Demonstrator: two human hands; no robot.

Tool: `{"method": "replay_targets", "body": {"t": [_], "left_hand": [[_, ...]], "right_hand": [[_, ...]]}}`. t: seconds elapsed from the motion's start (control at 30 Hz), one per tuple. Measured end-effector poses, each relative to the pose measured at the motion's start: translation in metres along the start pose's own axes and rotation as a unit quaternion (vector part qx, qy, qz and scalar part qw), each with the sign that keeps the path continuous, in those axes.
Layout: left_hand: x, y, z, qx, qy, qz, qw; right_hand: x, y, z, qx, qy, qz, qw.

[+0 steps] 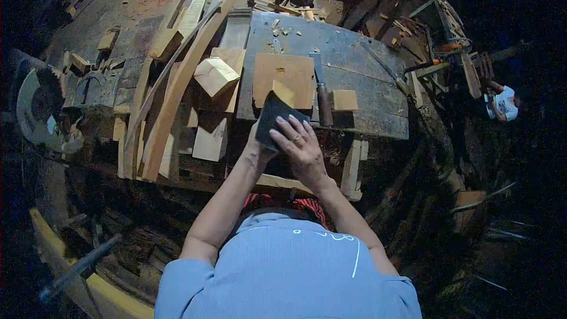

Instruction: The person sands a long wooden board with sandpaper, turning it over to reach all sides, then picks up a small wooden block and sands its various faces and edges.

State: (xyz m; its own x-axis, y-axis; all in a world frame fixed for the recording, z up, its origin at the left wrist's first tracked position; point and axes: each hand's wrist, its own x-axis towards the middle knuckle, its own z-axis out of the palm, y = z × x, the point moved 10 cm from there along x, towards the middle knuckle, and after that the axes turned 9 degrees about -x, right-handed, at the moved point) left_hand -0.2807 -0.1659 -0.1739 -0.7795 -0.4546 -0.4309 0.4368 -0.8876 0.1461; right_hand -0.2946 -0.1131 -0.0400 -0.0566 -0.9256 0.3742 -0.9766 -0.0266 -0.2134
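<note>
A dark sheet that looks like sandpaper (273, 119) is bent over a small pale wooden piece (283, 92), whose tip sticks out beyond the sheet. My right hand (302, 152) presses on the sheet with its fingers curled across it. From below and left, my left hand (255, 149) appears to grip the wooden piece; its fingers are mostly hidden under the sheet. Just beyond lies a square wooden block (282, 66). To the right of that block is a chisel (324, 105) with a wooden handle, and a smaller wood block (344, 100) sits beside the handle.
The dark workbench (372, 82) carries wood chips near its far edge. Left of my hands stand a pale cut block (215, 77) and long wooden strips (177, 97). A circular saw blade (32, 103) is at far left. Another person (505, 103) is at far right.
</note>
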Motion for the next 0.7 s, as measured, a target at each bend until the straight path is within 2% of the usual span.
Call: {"method": "replay_targets", "body": {"t": [0.1,0.2,0.33,0.4,0.47,0.53,0.6,0.63,0.7], "left_hand": [[0.001,-0.002,0.017,-0.008,-0.023,-0.037,0.999],[-0.006,0.000,0.017,-0.020,0.016,-0.024,0.999],[-0.005,0.000,-0.006,0.015,-0.009,-0.013,1.000],[-0.005,-0.002,-0.003,0.017,-0.006,-0.013,1.000],[-0.011,0.007,0.016,0.158,0.023,0.017,0.987],[-0.007,-0.005,0.016,0.115,0.017,-0.014,0.993],[-0.005,-0.004,0.024,0.201,-0.070,0.047,0.976],[-0.004,-0.012,0.023,0.094,-0.078,-0.007,0.992],[-0.009,-0.008,0.029,0.122,-0.088,0.002,0.989]], "right_hand": [[0.002,0.030,0.007,0.023,0.007,0.077,0.997],[-0.002,0.028,0.004,0.003,-0.001,0.080,0.997],[0.001,-0.010,-0.005,0.002,-0.013,-0.016,1.000],[0.004,-0.003,-0.003,-0.008,-0.004,-0.011,1.000],[0.006,0.020,0.000,-0.005,0.035,0.039,0.999],[0.010,0.038,-0.003,-0.009,0.046,0.050,0.998],[0.006,0.065,0.005,-0.065,0.027,0.108,0.992],[0.002,0.075,0.008,-0.033,0.009,0.134,0.990],[-0.004,0.085,0.007,-0.002,0.008,0.164,0.986]]}}
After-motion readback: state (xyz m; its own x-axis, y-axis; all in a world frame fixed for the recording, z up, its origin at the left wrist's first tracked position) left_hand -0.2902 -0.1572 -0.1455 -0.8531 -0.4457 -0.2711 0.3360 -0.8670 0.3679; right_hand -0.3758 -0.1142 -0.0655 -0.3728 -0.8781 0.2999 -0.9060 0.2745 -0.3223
